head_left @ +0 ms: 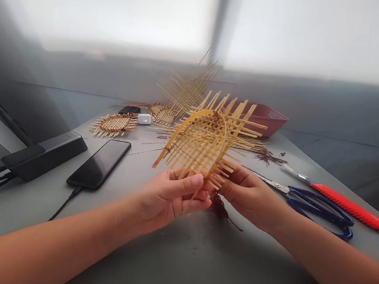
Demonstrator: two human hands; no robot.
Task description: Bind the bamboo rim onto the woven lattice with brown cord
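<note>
A woven bamboo piece (198, 145) with loose strip ends and a curved bamboo strip along its edge is held up, tilted, above the middle of the table. My left hand (178, 193) grips its lower edge, thumb on the front. At the lower right edge, the fingers of my right hand (247, 192) are pinched together on the piece, and their tips are partly hidden. Brown binding ties show at the top and left of the curved strip. Below the hands lies a dark brown bundle of cord (219, 209).
Left are a phone (100, 163) and a black power block (46, 153). Behind sit a round woven piece (115, 124), a white case (144, 119), a woven sheet (190, 92) and a red basket (274, 119). Blue-handled scissors (318, 209) and a red-handled knife (353, 207) lie right.
</note>
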